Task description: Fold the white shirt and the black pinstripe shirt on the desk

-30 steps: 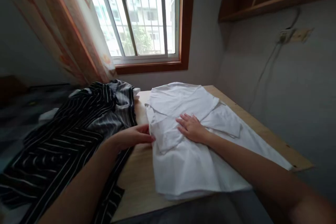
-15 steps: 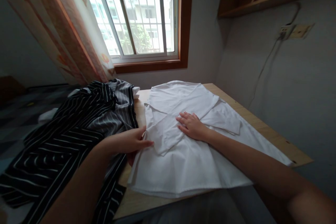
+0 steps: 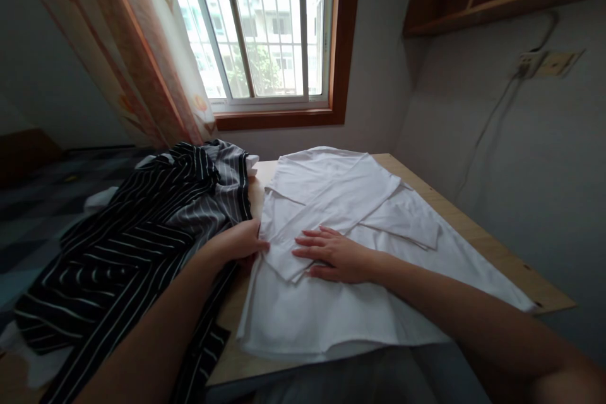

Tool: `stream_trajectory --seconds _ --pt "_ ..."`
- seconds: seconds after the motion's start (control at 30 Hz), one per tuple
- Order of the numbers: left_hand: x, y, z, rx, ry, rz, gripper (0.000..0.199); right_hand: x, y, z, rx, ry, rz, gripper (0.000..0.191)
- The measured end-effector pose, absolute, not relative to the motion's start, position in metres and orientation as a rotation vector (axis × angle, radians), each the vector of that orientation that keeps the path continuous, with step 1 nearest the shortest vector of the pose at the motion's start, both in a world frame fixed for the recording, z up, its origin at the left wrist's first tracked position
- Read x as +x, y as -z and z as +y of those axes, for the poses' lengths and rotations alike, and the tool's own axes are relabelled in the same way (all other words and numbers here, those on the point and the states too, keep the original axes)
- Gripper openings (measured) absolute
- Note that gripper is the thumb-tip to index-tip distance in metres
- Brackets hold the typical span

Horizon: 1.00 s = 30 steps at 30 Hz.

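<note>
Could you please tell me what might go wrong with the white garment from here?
The white garment might crease, since its folded-over parts lie loosely beneath the right hand. If the left hand, at its left edge, pulled sideways, those layers could skew. Its hem reaches the near edge of the wooden table, so it might slip over there.

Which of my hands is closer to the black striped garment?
The left. Your left hand is just beside the black striped garment, at the white garment's near-left edge; your right hand lies farther right, flat on the white garment.
</note>
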<state>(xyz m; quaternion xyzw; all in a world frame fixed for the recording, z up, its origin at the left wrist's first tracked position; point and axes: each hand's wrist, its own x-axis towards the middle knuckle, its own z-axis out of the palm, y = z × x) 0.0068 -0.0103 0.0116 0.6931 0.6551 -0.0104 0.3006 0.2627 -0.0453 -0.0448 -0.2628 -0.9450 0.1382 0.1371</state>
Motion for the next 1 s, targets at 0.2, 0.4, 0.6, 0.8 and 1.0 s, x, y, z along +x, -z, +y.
stream_trajectory --seconds 0.2,0.4,0.6,0.8,1.0 --pt "0.014 -0.018 -0.02 1.912 0.054 1.777 0.013 0.263 0.047 -0.045 -0.764 -0.396 -2.725 0.052" --pt "0.023 -0.018 -0.027 2.207 -0.013 1.821 0.015 0.263 0.049 -0.044 -0.765 -0.365 -2.723 0.051" --pt "0.027 0.0 -0.021 2.39 -0.087 1.778 0.015 0.263 0.049 -0.045 -0.762 -0.346 -2.721 0.052" --pt "0.029 0.009 -0.014 2.116 -0.232 1.654 0.018 0.263 0.048 -0.045 -0.767 -0.343 -2.726 0.051" --pt "0.026 0.016 -0.009 2.185 -0.257 1.503 0.019 0.263 0.049 -0.045 -0.766 -0.339 -2.73 0.052"
